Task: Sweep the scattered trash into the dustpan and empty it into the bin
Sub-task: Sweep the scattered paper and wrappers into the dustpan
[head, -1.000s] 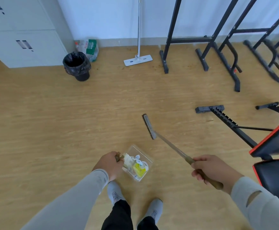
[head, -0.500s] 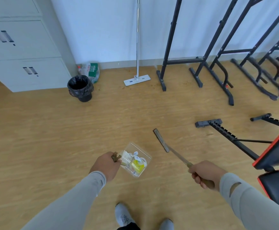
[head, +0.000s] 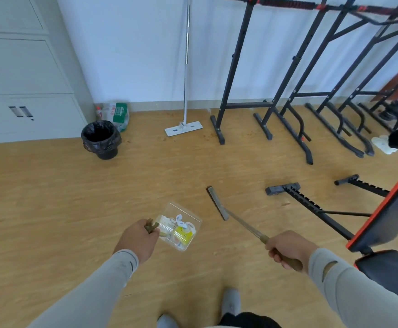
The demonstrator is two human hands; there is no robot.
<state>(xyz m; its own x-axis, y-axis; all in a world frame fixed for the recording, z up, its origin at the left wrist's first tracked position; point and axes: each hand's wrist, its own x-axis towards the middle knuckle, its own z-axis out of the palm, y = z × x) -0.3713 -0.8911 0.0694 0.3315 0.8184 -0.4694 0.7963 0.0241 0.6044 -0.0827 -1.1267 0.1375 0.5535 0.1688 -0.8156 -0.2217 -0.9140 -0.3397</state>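
Carrying the load now — the left hand [head: 138, 240] grips the short handle of the clear dustpan [head: 178, 225], held level above the floor with the trash [head: 178, 229] inside: white scraps and a yellow piece, all sitting in the pan. The right hand [head: 288, 248] is wrapped round the wooden handle of the broom [head: 218, 203], whose head hangs out ahead, apparently just off the floor and sweeping nothing. Over the last second the person has stepped forward and the view has lifted: the feet have slid toward the bottom edge and the bin [head: 101, 139] has drawn nearer, though it is well apart yet, up by the far wall beside the grey cabinet [head: 25, 91]. The floor between shows no loose trash, so the sweeping looks finished — what remains, I judge, is the walk to the bin and the tip. A mop [head: 185, 91] leans on the far wall.
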